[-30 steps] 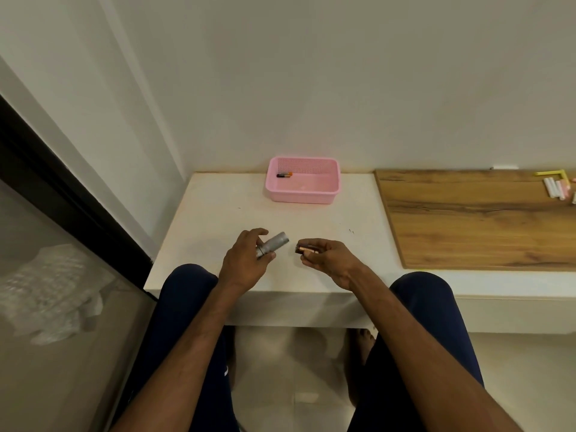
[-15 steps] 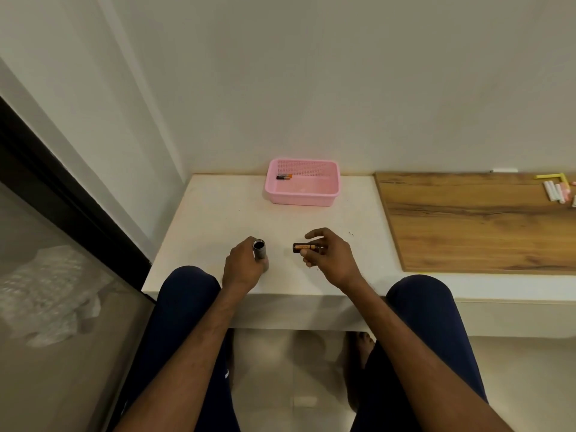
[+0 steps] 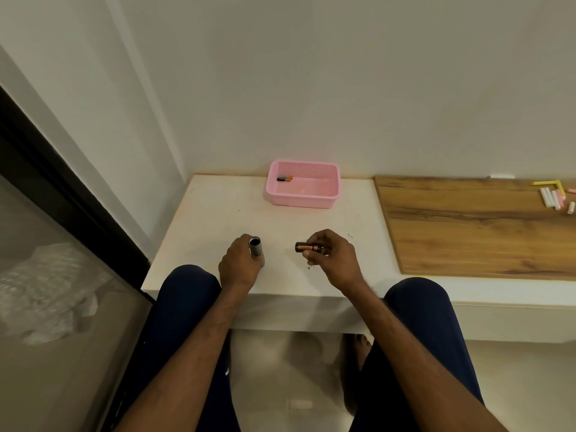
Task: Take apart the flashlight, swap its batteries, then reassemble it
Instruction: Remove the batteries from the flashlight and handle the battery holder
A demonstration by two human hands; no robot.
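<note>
My left hand (image 3: 238, 265) grips the silver flashlight body (image 3: 256, 247), held upright on the white table (image 3: 218, 213) with its dark open end facing up. My right hand (image 3: 332, 258) pinches a black and copper battery holder (image 3: 308, 247) lying level, a short gap to the right of the flashlight body. At the back of the table stands a pink basket (image 3: 302, 199) with a black and orange battery (image 3: 285, 178) in its far left corner.
A wooden board (image 3: 467, 226) covers the table's right part, with white, pink and yellow sticks (image 3: 554, 196) at its far right. The wall runs close behind the basket. A dark-framed glass pane (image 3: 62, 182) is at the left. My knees sit under the front edge.
My left hand turned the flashlight body from tilted to upright and set it on the table. My right hand drew the battery holder away to the right and raised it slightly.
</note>
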